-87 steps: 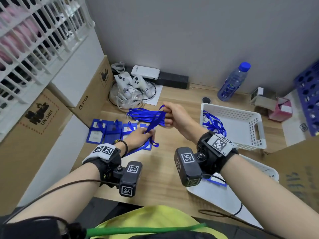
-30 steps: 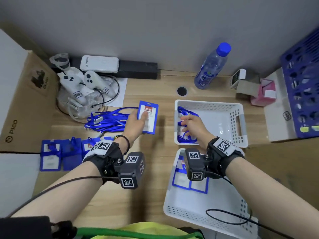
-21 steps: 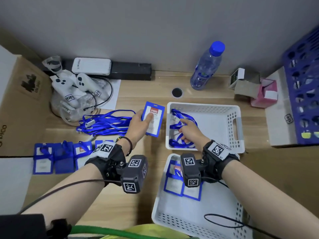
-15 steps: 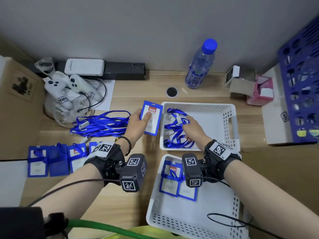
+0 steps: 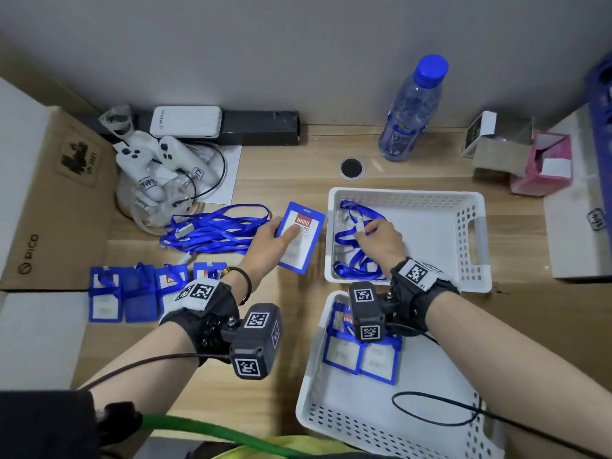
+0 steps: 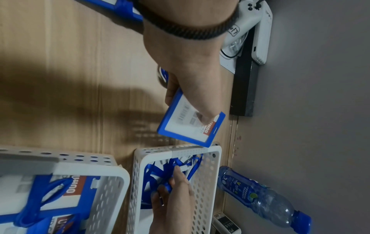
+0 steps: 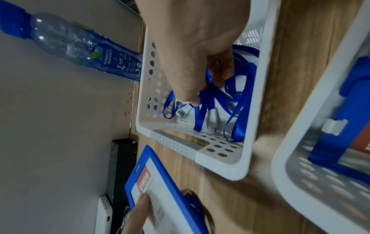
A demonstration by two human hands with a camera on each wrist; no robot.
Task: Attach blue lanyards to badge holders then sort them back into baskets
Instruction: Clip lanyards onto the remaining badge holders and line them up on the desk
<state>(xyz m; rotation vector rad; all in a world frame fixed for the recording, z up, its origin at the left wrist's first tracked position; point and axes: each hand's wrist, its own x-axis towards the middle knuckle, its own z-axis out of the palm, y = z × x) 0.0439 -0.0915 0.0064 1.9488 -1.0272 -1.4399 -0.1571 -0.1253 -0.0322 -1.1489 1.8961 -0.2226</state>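
Observation:
My left hand (image 5: 270, 238) grips a blue badge holder (image 5: 300, 236) (image 6: 192, 126) (image 7: 160, 194) above the desk, thumb on its front, just left of the far white basket (image 5: 477, 226). Inside that basket my right hand (image 5: 377, 238) (image 7: 210, 79) pinches a blue lanyard (image 5: 351, 246) (image 7: 208, 101) (image 6: 170, 172) near its clip end. The near white basket (image 5: 331, 422) holds badge holders with lanyards attached (image 5: 361, 352). A pile of loose blue lanyards (image 5: 212, 231) lies left of my left hand. A row of badge holders (image 5: 132, 293) lies at the desk's left.
A water bottle (image 5: 412, 107) stands behind the far basket. Game controllers (image 5: 155, 160), a white power bank (image 5: 185, 120) and a black bar (image 5: 258, 124) sit at the back left. Cardboard boxes (image 5: 49, 200) line the left; small boxes (image 5: 530, 157) stand at the right.
Earlier both hands held a lanyard bundle over the desk. Over the last second the left hand keeps holding the badge holder while the right hand gathers and lifts a lanyard inside the far basket.

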